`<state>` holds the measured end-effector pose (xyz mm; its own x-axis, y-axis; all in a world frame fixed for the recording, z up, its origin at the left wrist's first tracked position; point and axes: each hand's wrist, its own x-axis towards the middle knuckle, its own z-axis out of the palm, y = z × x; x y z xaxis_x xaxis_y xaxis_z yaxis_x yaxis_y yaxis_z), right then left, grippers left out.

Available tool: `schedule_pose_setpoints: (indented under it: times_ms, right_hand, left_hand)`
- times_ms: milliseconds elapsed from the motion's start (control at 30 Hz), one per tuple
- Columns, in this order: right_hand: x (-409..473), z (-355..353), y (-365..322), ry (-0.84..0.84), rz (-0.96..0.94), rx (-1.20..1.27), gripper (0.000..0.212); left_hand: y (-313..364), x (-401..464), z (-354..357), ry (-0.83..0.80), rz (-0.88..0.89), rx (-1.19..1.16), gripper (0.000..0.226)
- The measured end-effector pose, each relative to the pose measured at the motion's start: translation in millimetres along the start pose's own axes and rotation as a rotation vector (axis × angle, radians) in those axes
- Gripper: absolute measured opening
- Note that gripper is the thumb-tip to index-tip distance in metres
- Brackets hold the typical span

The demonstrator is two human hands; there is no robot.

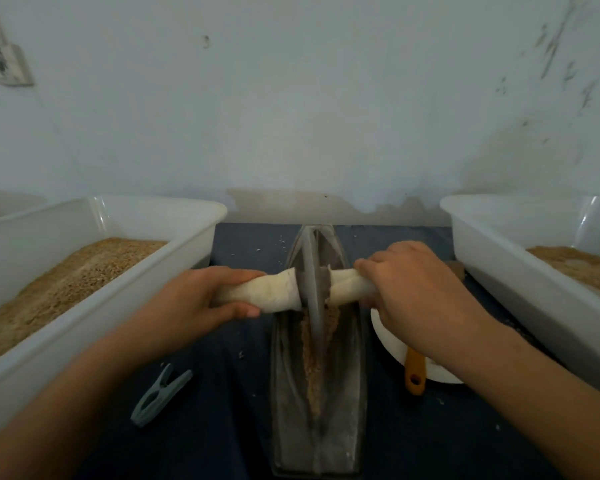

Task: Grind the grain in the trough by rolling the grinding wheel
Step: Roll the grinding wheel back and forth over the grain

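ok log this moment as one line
phase: grinding | left hand: grips wrapped handle | right hand: grips wrapped handle | grinding wheel: upright in trough | grain: under wheel

Grey clothespin (160, 396) on dark cloth (215, 427), orange-handled tool (415, 374) on white plate (392, 344)

No readable text or labels.

A plain grain-processing workroom: white tubs (94, 271) of grain flank a metal grinding trough (350, 410) against a scuffed wall (309, 98).
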<state>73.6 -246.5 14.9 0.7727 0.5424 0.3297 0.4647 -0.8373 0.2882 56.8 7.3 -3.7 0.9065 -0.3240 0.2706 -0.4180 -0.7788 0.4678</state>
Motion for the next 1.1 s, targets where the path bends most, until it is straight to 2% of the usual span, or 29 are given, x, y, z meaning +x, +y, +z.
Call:
schedule_pose_setpoints:
  times_ms: [67,133,200,233,300,400,500,567,700,833,900,933,1000,1100]
  right_hand:
    - [-5,-16,-4,-0.108,-0.061,-0.023,0.026]
    - [-16,-33,-5,-0.174,-0.106,-0.008,0.022]
    - [-27,-46,-6,-0.160,-0.123,0.041,0.021]
    - [-30,-49,-7,-0.150,-0.117,0.064,0.022]
    - [-29,-48,-5,-0.147,-0.090,0.093,0.022]
    - [-11,-26,2,-0.094,-0.036,0.096,0.025]
    - [4,3,7,0.010,0.027,0.058,0.033]
    - [5,14,10,0.036,0.059,0.035,0.039]
    - [0,5,7,0.000,-0.013,0.023,0.029]
    - [-16,-28,-3,-0.115,-0.108,0.016,0.022]
    - [-27,-40,-6,-0.111,-0.120,0.067,0.025]
    - [-31,-44,-6,-0.102,-0.125,0.083,0.026]
    - [-30,-42,-6,-0.091,-0.120,0.078,0.025]
    - [-13,-22,-2,-0.058,-0.040,0.070,0.022]
  left_hand:
    - [0,-7,-12,-0.111,0.020,-0.089,0.041]
    - [-1,-15,-23,-0.289,0.046,-0.176,0.041]
    - [1,-19,-31,-0.415,0.063,-0.220,0.047]
    - [2,-20,-32,-0.428,0.068,-0.214,0.047]
    - [2,-19,-30,-0.372,0.065,-0.153,0.047]
    - [2,-11,-15,-0.125,0.036,-0.018,0.036]
    - [2,-1,6,0.097,0.035,0.143,0.045]
    - [2,5,14,0.189,0.063,0.255,0.051]
    - [1,1,8,0.132,0.066,0.183,0.051]
    - [1,-15,-18,-0.155,0.058,-0.080,0.040]
    - [2,-20,-28,-0.318,0.057,-0.140,0.044]
    - [3,-21,-30,-0.350,0.053,-0.136,0.048]
    - [4,-20,-28,-0.318,0.045,-0.073,0.044]
    - [6,-13,-13,-0.113,0.031,0.001,0.045]
